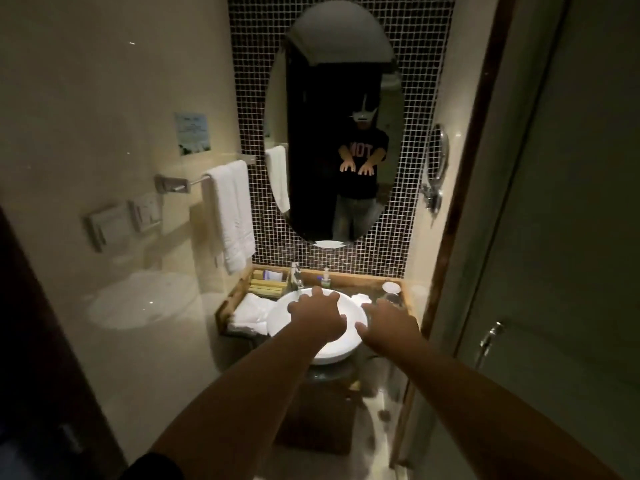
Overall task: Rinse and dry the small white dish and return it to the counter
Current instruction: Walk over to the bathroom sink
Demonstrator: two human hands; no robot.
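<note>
A small white dish (391, 286) sits at the back right corner of the counter (377, 277). The round white basin (277, 315) fills the counter's middle, with a chrome tap (295, 273) behind it. My left hand (317, 315) hovers palm down over the basin, fingers spread, holding nothing. My right hand (389, 325) hovers over the basin's right rim and the counter, fingers apart and empty, a little short of the dish. A white cloth (362, 298) lies crumpled between basin and dish.
Folded white towels (251, 311) lie left of the basin, and a hanging towel (230, 213) is on the rail above. A tray of toiletries (268, 284), a small bottle (325, 276) and a clear glass (393, 299) stand on the counter. An oval mirror (334, 123) faces me; a glass door (540, 254) is at right.
</note>
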